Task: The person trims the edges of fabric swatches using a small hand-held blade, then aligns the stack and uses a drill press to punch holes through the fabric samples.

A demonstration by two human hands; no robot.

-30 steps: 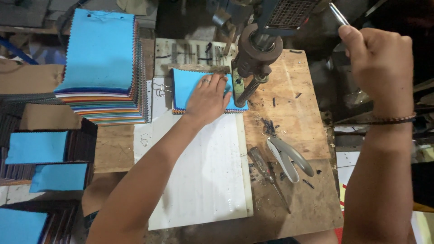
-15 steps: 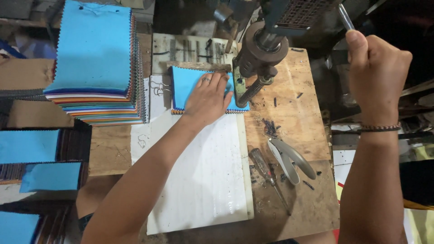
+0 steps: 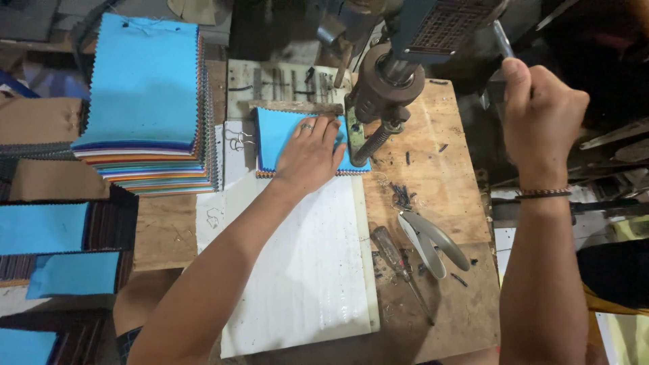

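My left hand (image 3: 309,154) lies flat on a small stack of blue fabric swatches (image 3: 277,138), pressing it against a wooden stop under the head of a metal press machine (image 3: 385,84). My right hand (image 3: 541,115) is closed around the machine's metal lever handle (image 3: 501,39) at the upper right. The swatch stack rests at the top of a white board (image 3: 297,270) on the wooden bench (image 3: 446,182).
A tall pile of multicoloured swatches with a blue top (image 3: 145,101) stands at the left. More blue-topped stacks (image 3: 40,226) lie at the lower left. Pliers (image 3: 429,240) and a screwdriver (image 3: 399,260) lie on the bench right of the board.
My right hand has come down a little with the lever. My left hand stays on the blue swatches.
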